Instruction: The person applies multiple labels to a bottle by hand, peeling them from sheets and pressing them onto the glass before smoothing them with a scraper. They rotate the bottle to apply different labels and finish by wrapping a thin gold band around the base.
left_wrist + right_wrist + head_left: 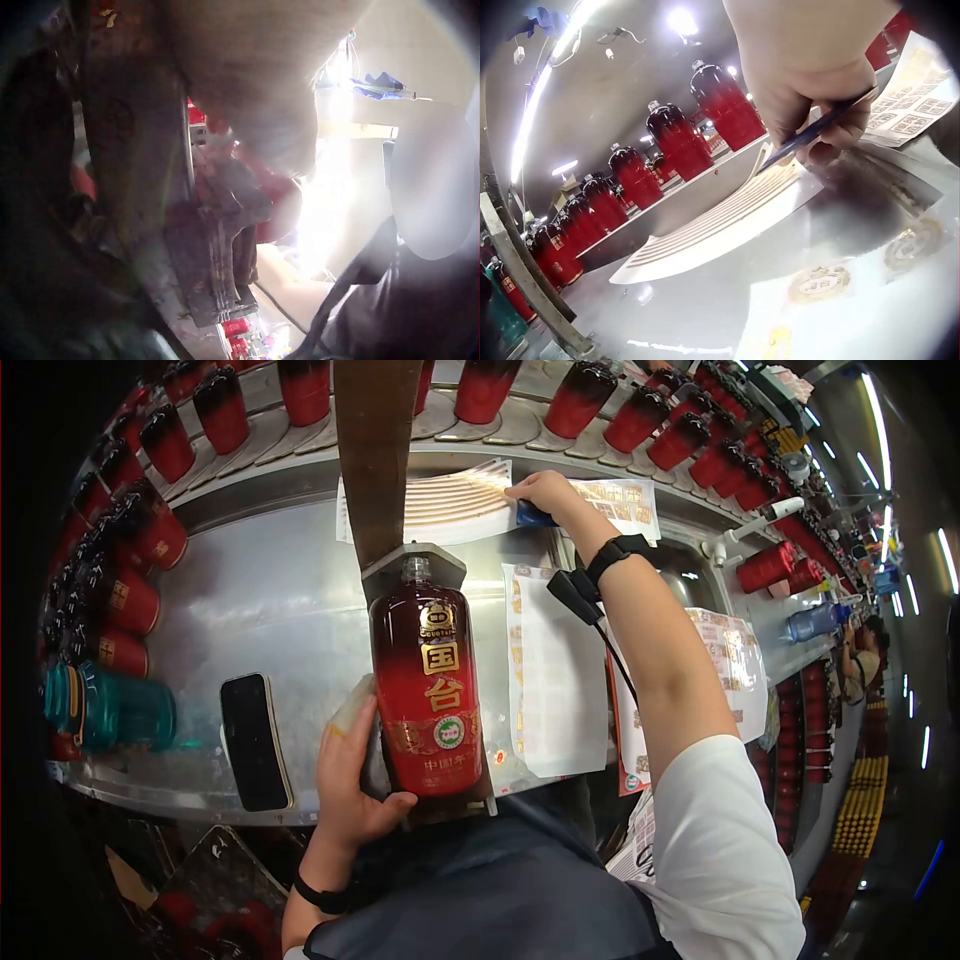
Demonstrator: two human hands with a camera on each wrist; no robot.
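At centre: bottle (428, 695), its left side touched by the left hand (347, 770), fingers extended. At upper centre: blue card (535, 515), pinched by the right hand (552, 493) beside the striped sheet (450, 502). Slow, even peeling is probably advised, bottle kept still.

Striped sheet (460, 500), tabletop's (270, 590) far edge: partly hidden behind brown bar (374, 460). Red bottle (425, 700), near edge: lowest print illegible.

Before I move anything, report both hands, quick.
Left hand: open, fingers along the side of the red bottle.
Right hand: closed, holding a flat blue tool.
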